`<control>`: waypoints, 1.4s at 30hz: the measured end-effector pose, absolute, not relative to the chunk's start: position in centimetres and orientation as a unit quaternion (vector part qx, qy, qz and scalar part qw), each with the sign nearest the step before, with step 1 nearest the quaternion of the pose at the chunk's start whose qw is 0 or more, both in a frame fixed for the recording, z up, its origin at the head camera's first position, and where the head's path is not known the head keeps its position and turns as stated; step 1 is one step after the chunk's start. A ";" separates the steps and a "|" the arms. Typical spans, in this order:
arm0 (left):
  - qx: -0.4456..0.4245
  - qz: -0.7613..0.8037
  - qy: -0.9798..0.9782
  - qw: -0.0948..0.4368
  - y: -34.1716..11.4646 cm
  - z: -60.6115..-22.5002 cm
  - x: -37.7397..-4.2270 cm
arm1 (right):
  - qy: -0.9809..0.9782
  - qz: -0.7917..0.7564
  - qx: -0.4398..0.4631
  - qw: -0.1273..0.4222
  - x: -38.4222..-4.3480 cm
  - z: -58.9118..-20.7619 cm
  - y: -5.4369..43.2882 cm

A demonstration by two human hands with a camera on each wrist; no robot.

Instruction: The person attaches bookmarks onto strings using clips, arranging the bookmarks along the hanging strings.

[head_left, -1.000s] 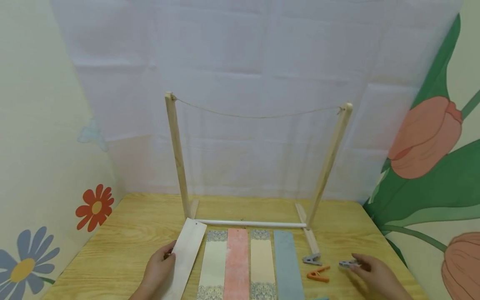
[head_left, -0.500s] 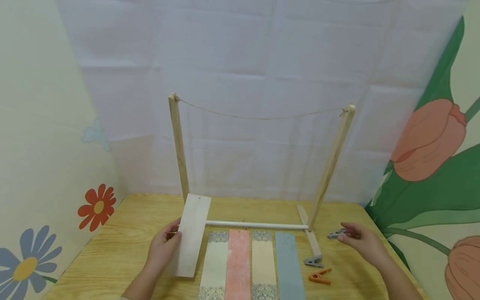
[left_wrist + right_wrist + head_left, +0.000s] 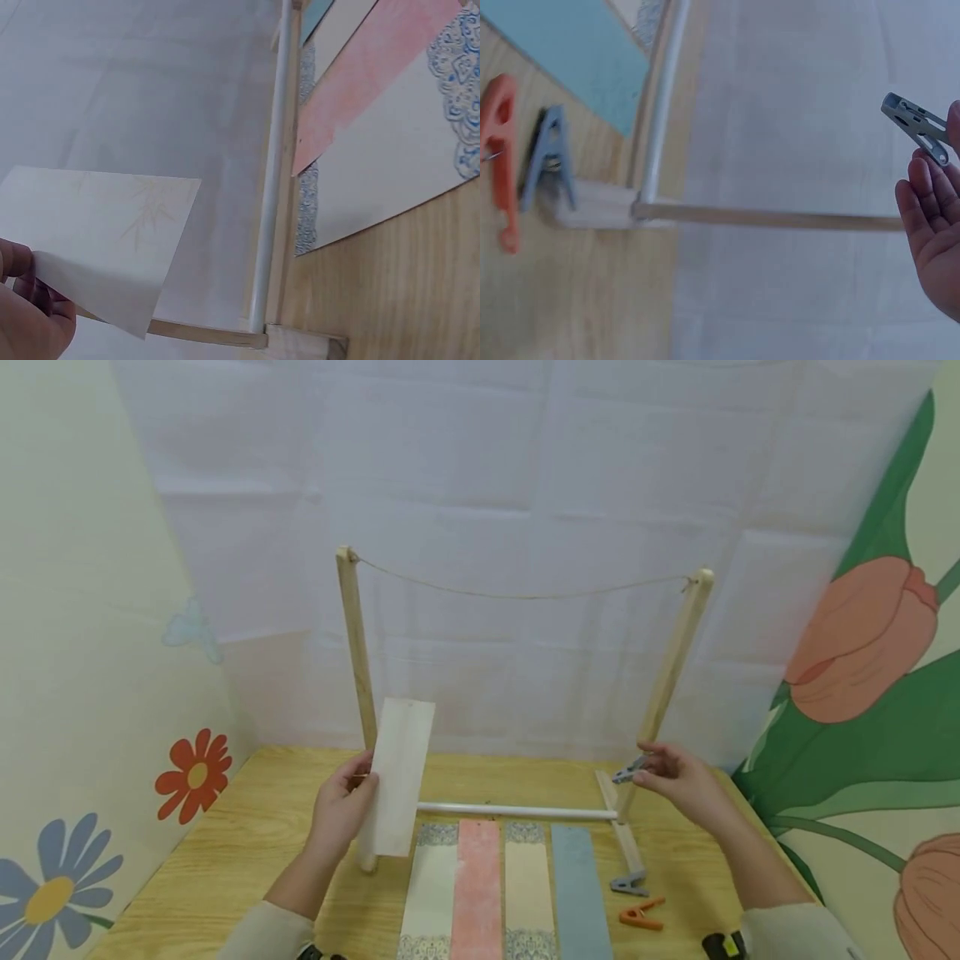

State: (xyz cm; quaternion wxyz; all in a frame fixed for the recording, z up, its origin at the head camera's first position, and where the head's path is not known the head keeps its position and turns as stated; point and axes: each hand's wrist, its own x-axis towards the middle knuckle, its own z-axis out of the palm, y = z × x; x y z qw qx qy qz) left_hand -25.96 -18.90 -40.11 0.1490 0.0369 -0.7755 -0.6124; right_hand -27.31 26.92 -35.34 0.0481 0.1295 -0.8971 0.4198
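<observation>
My left hand (image 3: pixel 341 802) pinches the left edge of a white paper strip (image 3: pixel 403 777), held up in front of the rack's left post (image 3: pixel 356 643). A faint bamboo-like print shows on this strip (image 3: pixel 112 225) in the left wrist view. Between thumb and fingers of my right hand (image 3: pixel 678 777) is a grey clothespin (image 3: pixel 628 771), raised near the right post (image 3: pixel 675 652). The same clothespin (image 3: pixel 917 126) points away from the fingers in the right wrist view. A thin string (image 3: pixel 517 597) sags between the tops of both posts, with nothing hanging on it.
Patterned, pink (image 3: pixel 478 889), cream (image 3: pixel 528 885) and blue (image 3: pixel 581 889) strips lie side by side on the wooden table (image 3: pixel 225 877). Another grey clothespin (image 3: pixel 628 883) and an orange one (image 3: pixel 642 913) lie right of them. A white bar (image 3: pixel 517 811) joins the rack's feet.
My left hand has lifted the white strip up off the table and forward toward the rack. My right hand has risen with the grey clothespin and moved left toward the right post.
</observation>
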 end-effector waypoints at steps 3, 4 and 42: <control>0.031 -0.614 -0.772 0.162 -18.6 -38.9 -26.6 | -0.891 0.427 0.150 0.049 -28.0 -33.9 25.7; 0.031 -0.614 -0.771 0.168 -18.4 -38.5 -26.9 | -0.891 0.424 0.154 0.047 -28.3 -33.4 25.3; 0.013 -0.698 -0.657 0.284 -15.7 -29.8 -31.2 | -0.883 0.407 0.200 0.121 -32.7 -17.7 11.0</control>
